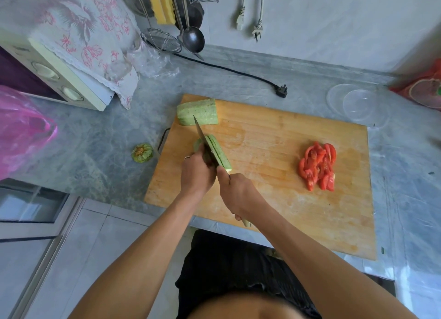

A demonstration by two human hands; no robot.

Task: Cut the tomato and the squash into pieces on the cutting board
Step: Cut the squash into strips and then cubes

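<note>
Squash piece (220,153), pale green and long, lying on the left part of the wooden cutting board (274,151), its length running away from the person. Left hand (195,173) holds this piece at its near left side, fingers curled down over it; a ring shows on one finger. Right hand (238,194) grips the handle of the knife (202,137), fingers wrapped round it and the handle's pale end showing below the palm. Blade lies lengthwise along the squash piece, tip pointing away from the person toward the far left corner of the board; lengthwise cut lines show on the piece to the right of the blade. How deep the blade sits in the squash cannot be told.

Second squash piece (197,112), a larger block, rests at the far left corner of the board, apart from the hands. Tomato pieces (318,166), red and cut into slices, lie in a heap on the right part of the board, well apart from the squash. Squash stem end (142,153) sits on the grey counter (100,140), just left of the board.

On the counter also: a black power plug (281,91) with its cord beyond the board, clear plastic bowls (360,105) near the board's far right corner, a pink plastic bag (21,128) at the left edge, and an oven (57,77) under a flowered cloth (86,27). A ladle (192,39) and a wire skimmer (162,42) hang on the wall.
</note>
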